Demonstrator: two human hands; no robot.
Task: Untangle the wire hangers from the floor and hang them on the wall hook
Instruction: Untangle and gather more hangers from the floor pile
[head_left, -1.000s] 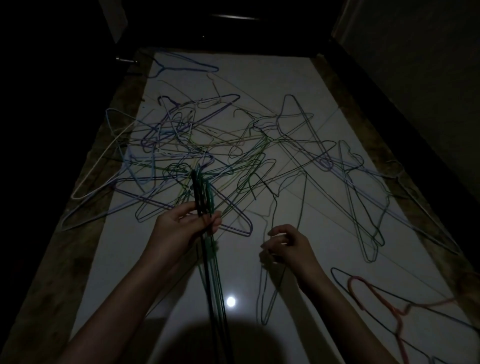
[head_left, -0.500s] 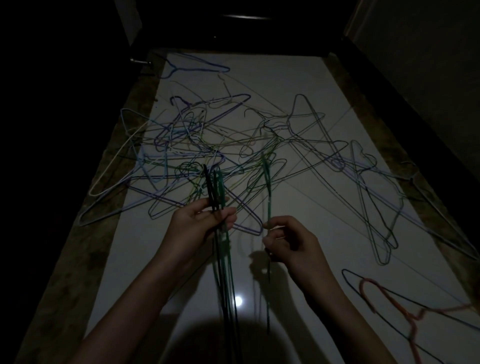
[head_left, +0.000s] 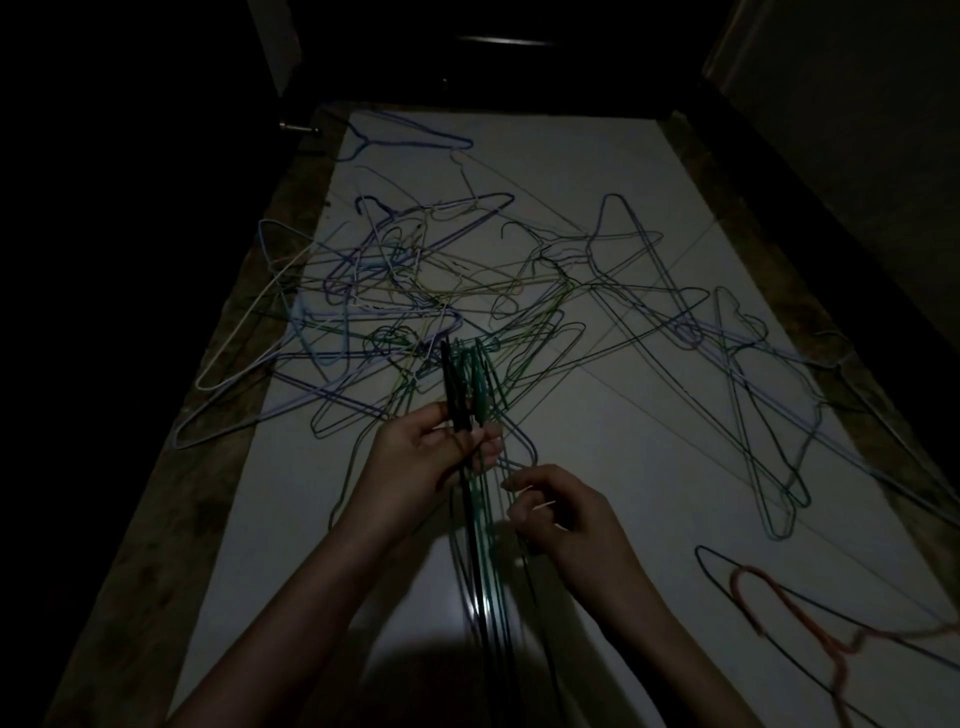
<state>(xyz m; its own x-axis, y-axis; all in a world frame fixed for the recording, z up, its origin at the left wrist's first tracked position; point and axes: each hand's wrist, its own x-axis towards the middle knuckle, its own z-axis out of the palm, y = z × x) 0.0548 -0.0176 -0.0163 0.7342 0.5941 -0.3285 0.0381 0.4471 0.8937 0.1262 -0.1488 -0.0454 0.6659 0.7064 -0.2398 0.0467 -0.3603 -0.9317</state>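
Moved in since half a second ago, the green hanger now joins the bunch of hangers, hooks sticking up above the left hand, which grips their necks. Just beside it, the right hand pinches wires lower down. Beyond, the tangled pile sprawls across the white floor.

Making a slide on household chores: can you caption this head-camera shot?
Left hand grips a bundle of collected hangers while the right hand adds one, above the tangled pile on the floor.
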